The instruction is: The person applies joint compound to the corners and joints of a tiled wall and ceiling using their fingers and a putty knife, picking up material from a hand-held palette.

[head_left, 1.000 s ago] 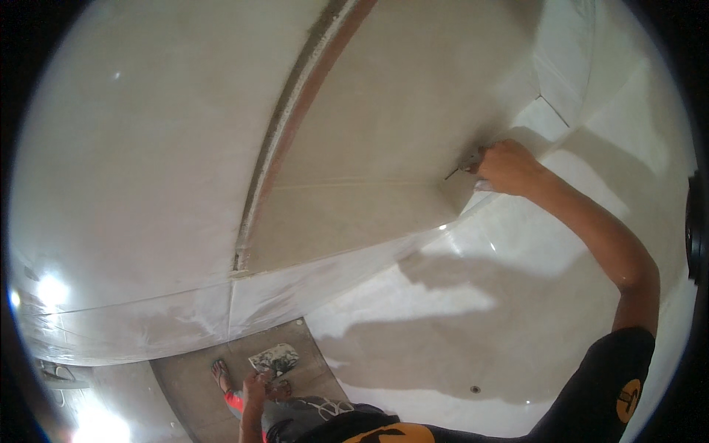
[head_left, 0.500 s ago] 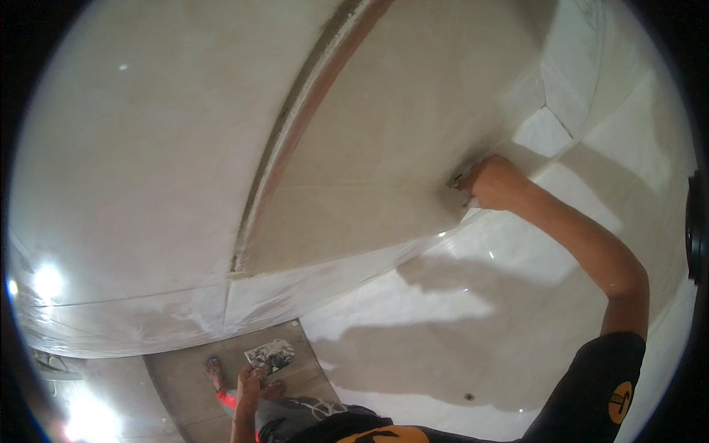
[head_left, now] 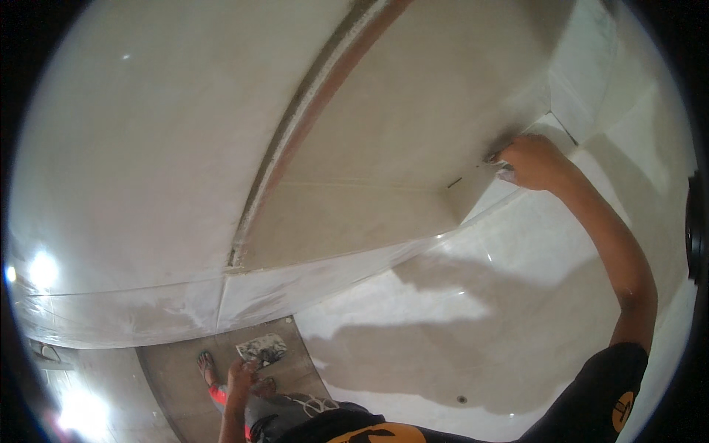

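Observation:
My right hand (head_left: 538,161) reaches out at the upper right, fingers closed and pressed to the seam between a beige tile panel (head_left: 384,133) and a narrow white ledge (head_left: 484,199). A small greyish-white edge shows at the fingertips; what it belongs to is hidden. A short dark mark (head_left: 454,182) lies along the seam, left of this hand. Low at the left, my left hand (head_left: 240,375) is closed at the corner of a pale flat board (head_left: 262,349) smeared with dark grey paste, held above the floor near my feet.
A long curved groove (head_left: 295,125) with a reddish edge runs down the beige wall. White glossy tile (head_left: 399,354) with a small round drain-like fitting (head_left: 461,399) spreads below. My sandalled foot (head_left: 205,362) stands on brown floor (head_left: 173,369). Bright lights reflect at lower left.
My right hand has slid up and to the right along the seam, uncovering the short dark mark. My left hand still has the smeared board; the whole view has shifted slightly.

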`<action>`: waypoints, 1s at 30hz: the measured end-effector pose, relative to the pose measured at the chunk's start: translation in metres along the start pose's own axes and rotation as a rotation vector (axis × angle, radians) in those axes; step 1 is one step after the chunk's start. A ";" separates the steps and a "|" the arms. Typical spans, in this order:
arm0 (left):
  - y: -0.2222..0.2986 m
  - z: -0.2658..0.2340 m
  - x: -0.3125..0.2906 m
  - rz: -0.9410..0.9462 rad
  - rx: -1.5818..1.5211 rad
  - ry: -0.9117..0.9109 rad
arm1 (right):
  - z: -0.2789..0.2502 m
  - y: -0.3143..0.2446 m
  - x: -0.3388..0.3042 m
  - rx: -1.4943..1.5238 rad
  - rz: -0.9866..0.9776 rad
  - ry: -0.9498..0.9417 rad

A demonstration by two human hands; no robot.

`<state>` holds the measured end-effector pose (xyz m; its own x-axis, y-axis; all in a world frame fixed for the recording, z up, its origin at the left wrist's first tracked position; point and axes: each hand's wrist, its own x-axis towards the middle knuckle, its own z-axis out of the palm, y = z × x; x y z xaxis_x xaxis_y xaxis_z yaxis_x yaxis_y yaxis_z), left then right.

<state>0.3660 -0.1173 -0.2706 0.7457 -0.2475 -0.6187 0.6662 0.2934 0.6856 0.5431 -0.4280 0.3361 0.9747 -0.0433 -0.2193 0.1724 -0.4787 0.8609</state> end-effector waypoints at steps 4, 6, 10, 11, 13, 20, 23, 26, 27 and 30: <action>-0.006 0.002 0.003 -0.016 -0.035 0.004 | 0.000 -0.016 -0.004 0.092 -0.077 0.017; -0.009 0.004 0.008 -0.025 0.008 -0.008 | 0.016 -0.027 0.004 0.171 -0.229 0.050; -0.019 -0.004 0.026 -0.016 0.063 -0.058 | 0.007 -0.031 0.023 0.293 -0.061 -0.255; -0.015 -0.004 0.024 -0.025 0.058 -0.057 | -0.018 -0.034 0.023 0.379 0.073 -0.377; -0.006 0.001 0.017 -0.044 0.044 -0.054 | -0.032 -0.031 0.023 0.544 0.254 -0.494; 0.021 0.016 -0.010 -0.065 -0.137 0.018 | 0.000 0.002 0.008 1.101 0.502 -0.170; 0.002 0.011 0.000 -0.053 -0.140 0.067 | 0.010 -0.026 -0.014 1.176 0.467 0.044; 0.010 0.007 -0.005 -0.065 -0.066 0.019 | 0.023 -0.054 -0.031 1.649 0.367 0.099; 0.013 0.002 -0.006 -0.087 -0.040 -0.039 | 0.038 -0.064 -0.034 2.165 0.330 0.045; 0.043 0.027 -0.028 -0.036 -0.060 -0.144 | 0.045 -0.124 -0.065 2.980 0.495 -0.193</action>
<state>0.3742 -0.1225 -0.2138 0.7181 -0.3871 -0.5784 0.6940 0.3357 0.6369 0.4522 -0.4053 0.2233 0.8497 -0.2775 -0.4483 -0.3233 0.3974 -0.8588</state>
